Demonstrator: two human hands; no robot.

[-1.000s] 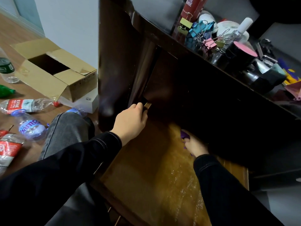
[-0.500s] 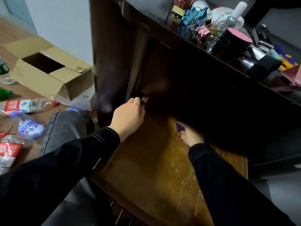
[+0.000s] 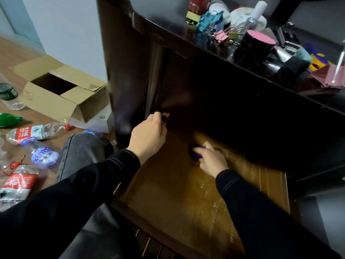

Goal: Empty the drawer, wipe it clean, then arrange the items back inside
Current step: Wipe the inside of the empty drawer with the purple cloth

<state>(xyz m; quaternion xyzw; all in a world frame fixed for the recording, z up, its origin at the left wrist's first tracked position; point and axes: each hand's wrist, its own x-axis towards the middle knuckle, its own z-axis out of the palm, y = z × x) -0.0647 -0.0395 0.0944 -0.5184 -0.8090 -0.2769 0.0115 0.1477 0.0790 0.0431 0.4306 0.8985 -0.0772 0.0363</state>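
Nothing fully readable from my view.
- Purple-label bottle [image 3: 44,157] on floor: white curly lettering, word unclear.
- Red-label bottle [image 3: 29,132] on floor: white characters, blurred.
- Cardboard box [image 3: 56,101]: small dark print on its side, illegible.

Views: one, head-worn, wide-angle.
Position: above the open drawer [image 3: 168,193], close, within arm's reach.
Facing: forward and steeply down; both sleeves [image 3: 74,193] enter from the bottom edge.
Frame edges: floor [image 3: 18,53] at left, cabinet top [image 3: 164,21] at upper right.
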